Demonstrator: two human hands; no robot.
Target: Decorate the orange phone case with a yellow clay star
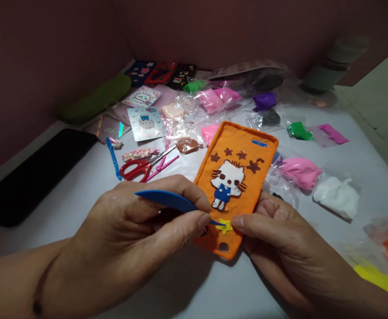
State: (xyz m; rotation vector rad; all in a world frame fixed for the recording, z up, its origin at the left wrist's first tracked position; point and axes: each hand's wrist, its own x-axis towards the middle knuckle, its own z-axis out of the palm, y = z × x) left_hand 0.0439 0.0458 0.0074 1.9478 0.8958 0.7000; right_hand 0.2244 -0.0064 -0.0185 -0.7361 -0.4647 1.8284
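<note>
My left hand (167, 217) pinches a blue plastic clay tool (170, 201) between thumb and fingers. Its thin tip touches a small yellow clay star (225, 226) low on an orange clay-covered phone case (207, 190). My right hand (273, 230) grips the case by its lower right side, with the thumb tip beside the star. On the case, a white clay cat figure (229, 175) wears blue overalls, and several brown stars (241, 154) sit above it. The case is tilted, and my left fingers cover part of its lower left edge.
Red-handled scissors (135, 170), a blue stick tool (113, 157) and a black phone-like slab (44, 170) lie to the left. Bagged clay lies behind and right, including pink (302, 173), white (336, 197) and yellow (376, 277). Decorated cases (160, 72) rest at the back wall.
</note>
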